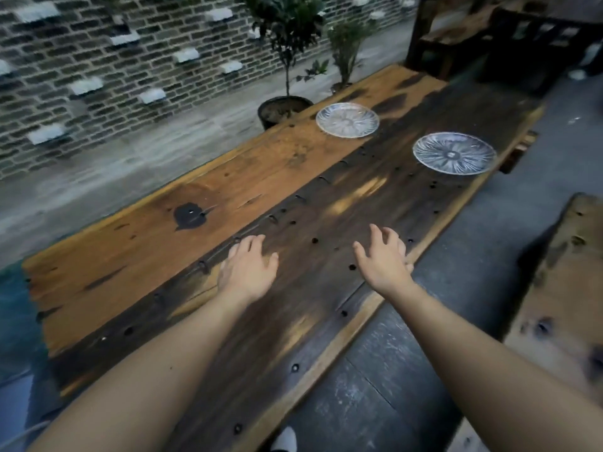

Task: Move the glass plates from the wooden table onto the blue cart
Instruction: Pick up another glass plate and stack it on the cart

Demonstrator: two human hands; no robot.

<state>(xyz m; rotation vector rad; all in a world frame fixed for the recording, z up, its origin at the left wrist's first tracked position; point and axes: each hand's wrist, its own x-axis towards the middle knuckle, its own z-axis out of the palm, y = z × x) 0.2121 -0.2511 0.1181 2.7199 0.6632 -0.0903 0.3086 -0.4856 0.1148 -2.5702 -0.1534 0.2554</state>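
Two cut-glass plates lie on the long wooden table [137, 256]. One glass plate [347, 119] sits toward the far left edge, the other glass plate [454, 153] near the far right edge. My left hand [248, 269] hovers over the dark middle plank, fingers spread, holding nothing. My right hand [383, 259] is beside it near the table's right edge, fingers apart and empty. Both hands are well short of the plates. A blue surface [13, 321] shows at the left edge, possibly the cart; I cannot tell.
A potted tree [284, 107] and a smaller plant [346, 50] stand behind the table's far left side, before a brick wall. A wooden bench [561, 288] runs along the right. Dark wooden chairs [509, 37] stand at the far end. Grey floor lies between table and bench.
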